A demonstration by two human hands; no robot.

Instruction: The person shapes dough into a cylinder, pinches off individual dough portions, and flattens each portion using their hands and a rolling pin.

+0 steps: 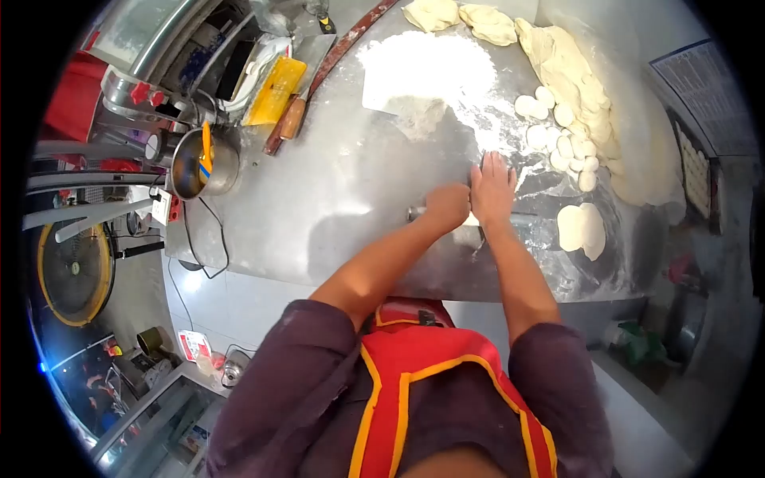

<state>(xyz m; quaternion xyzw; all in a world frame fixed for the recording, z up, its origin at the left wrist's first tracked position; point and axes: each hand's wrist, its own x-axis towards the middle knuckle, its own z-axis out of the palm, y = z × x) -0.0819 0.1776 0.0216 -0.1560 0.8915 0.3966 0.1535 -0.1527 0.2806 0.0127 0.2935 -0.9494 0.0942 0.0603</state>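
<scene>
My left hand [449, 205] is closed in a fist around one side of a thin rolling pin [414, 213], which lies across the floured metal table [358, 255]. Its other end shows past my right hand [494, 190], whose fingers are stretched out flat, with the palm over the pin. A small bit of pale dough [470, 236] peeks out under the pin between the hands; the rest is hidden. To the right lie flattened dough pieces [582, 229]. Beyond my right hand sit several small dough balls [562, 147], beside a large mass of dough [562, 60].
White flour [426, 68] is heaped at the back. At the left stand a metal pot [227, 170] with an orange-handled tool [206, 147], a yellow scraper [275, 92] and a long wooden stick [347, 48]. A black cord [217, 213] hangs over the table's left edge.
</scene>
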